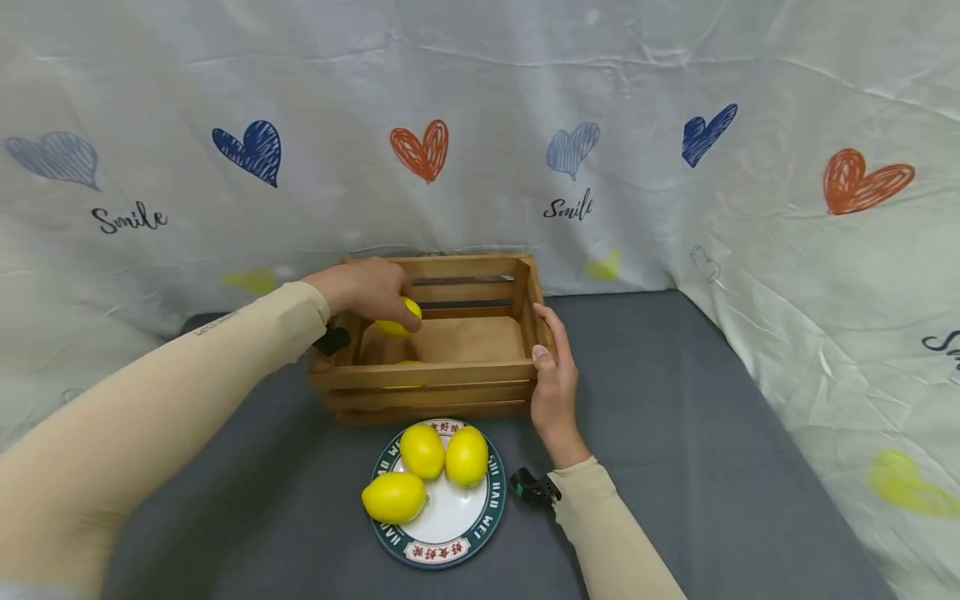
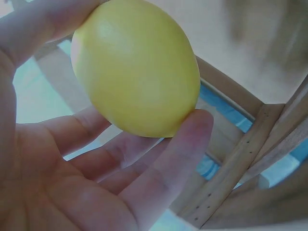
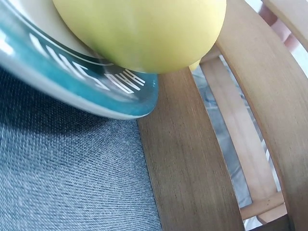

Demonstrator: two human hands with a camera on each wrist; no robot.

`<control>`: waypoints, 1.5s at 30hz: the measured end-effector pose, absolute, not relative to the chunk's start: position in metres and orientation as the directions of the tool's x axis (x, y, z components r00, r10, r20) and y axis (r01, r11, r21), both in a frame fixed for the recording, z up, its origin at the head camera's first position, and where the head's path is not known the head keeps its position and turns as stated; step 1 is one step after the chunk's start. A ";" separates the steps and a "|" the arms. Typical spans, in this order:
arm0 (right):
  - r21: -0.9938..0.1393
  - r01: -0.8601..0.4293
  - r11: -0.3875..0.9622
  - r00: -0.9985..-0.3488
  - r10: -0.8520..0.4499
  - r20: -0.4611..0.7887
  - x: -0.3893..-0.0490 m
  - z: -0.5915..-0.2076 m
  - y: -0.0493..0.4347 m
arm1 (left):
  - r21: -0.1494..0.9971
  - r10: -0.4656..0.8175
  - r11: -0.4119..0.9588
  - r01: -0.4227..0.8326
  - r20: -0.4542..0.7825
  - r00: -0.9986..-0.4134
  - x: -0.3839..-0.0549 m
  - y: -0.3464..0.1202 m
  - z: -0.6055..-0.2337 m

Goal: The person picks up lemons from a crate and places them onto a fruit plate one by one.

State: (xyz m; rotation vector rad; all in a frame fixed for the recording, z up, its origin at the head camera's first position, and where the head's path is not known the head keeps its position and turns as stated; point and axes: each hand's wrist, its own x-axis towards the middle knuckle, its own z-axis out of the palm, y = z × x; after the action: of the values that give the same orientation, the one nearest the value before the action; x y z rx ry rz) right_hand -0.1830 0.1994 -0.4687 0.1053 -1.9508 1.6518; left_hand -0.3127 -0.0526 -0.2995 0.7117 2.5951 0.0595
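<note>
My left hand (image 1: 375, 290) reaches over the left end of a slatted wooden crate (image 1: 450, 372). Between its thumb and fingers it holds a yellow lemon (image 2: 137, 67), inside the crate above its floor. Part of another lemon (image 1: 405, 385) shows through the gap behind the front slats. At the crate's right end my right hand (image 1: 557, 383) grips the side wall, fingers along the outside and thumb by the front corner. The right wrist view shows the crate's slats (image 3: 192, 159) but not the hand itself.
In front of the crate is a round plate (image 1: 450, 525) with a green lettered rim, bearing three lemons (image 1: 467, 456). Crate and plate stand on a dark grey cloth-covered table (image 1: 660, 467). A white curtain (image 1: 480, 75) printed with hearts hangs close behind.
</note>
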 end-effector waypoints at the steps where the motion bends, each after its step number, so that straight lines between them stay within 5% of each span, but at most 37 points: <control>1: -0.883 -0.409 0.230 -0.833 0.300 0.464 -0.182 -0.469 0.200 | 0.159 0.503 0.861 0.482 -0.396 -0.768 -0.309 -0.053 -0.298; 14: -0.891 -0.392 0.230 -0.831 0.328 0.450 -0.178 -0.473 0.211 | 0.240 0.573 0.819 0.521 -0.305 -0.761 -0.266 -0.054 -0.270; 26: -0.882 -0.407 0.237 -0.823 0.322 0.467 -0.178 -0.471 0.213 | 0.303 0.704 0.708 0.638 -0.232 -0.671 -0.212 -0.061 -0.254; 45: -0.871 -0.416 0.262 -0.828 0.288 0.482 -0.182 -0.467 0.199 | 0.339 0.776 0.622 0.706 -0.390 -0.497 -0.144 -0.057 -0.310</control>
State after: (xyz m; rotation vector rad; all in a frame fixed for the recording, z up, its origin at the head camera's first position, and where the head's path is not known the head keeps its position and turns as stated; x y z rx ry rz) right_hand -0.1822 0.1987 -0.4671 0.1155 -1.9726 1.6157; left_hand -0.1436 -0.0571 -0.3103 1.1636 2.3367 0.1824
